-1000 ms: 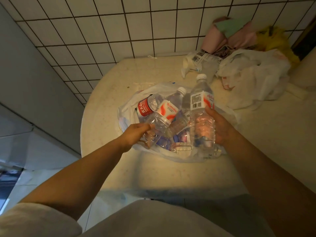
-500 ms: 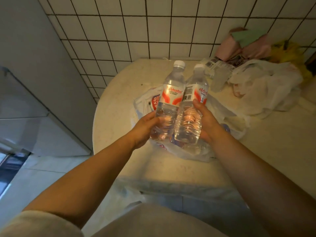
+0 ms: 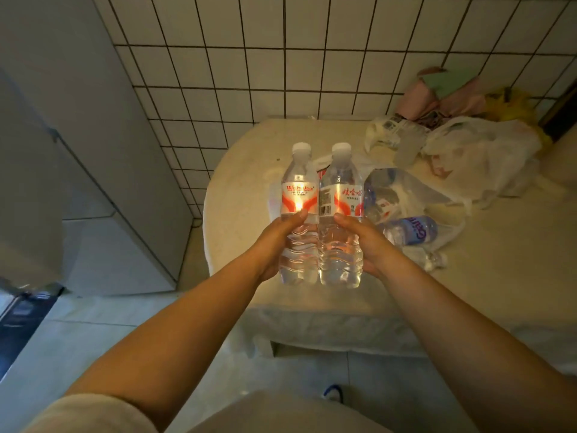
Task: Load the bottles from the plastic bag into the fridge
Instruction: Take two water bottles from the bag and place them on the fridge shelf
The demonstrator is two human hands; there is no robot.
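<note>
Two clear water bottles with red-and-white labels and white caps stand upright side by side in the air, touching. My left hand (image 3: 276, 242) grips the left bottle (image 3: 298, 198) around its lower body. My right hand (image 3: 367, 245) grips the right bottle (image 3: 340, 198) the same way. Both are held above the near left part of the table. The plastic bag (image 3: 406, 198) lies open on the table behind and right of them, with a blue-labelled bottle (image 3: 412, 232) lying in it. The grey fridge (image 3: 78, 170) stands at the left, its door shut.
The beige table (image 3: 243, 195) stands against a white tiled wall (image 3: 281, 57). A second crumpled white bag (image 3: 480, 157), a labelled packet (image 3: 396, 129) and pink, green and yellow bags (image 3: 452, 95) sit at the back right. A pale tiled floor (image 3: 93, 339) lies below.
Both bottles have come up out of the bag and toward me, now upright and level side by side. My view has swung left, bringing more of the fridge into sight.
</note>
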